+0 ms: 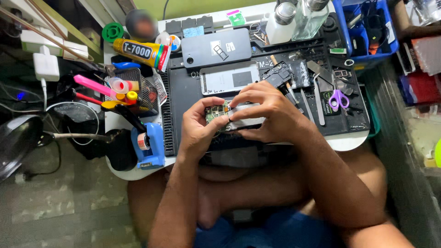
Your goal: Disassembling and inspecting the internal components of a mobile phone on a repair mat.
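Over a black mat (pixel 183 87), left hand (pixel 198 131) and right hand (pixel 268 112) pinch an opened phone (pixel 229 117) between them, fingertips touching its circuit board (pixel 216 111).

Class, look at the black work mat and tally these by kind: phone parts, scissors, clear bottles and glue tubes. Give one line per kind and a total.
Phone parts: 3, the opened phone in both hands, the dark back cover, the silver frame
Scissors: 1, purple-handled
Clear bottles: 2
Glue tubes: 1, yellow
Total: 7
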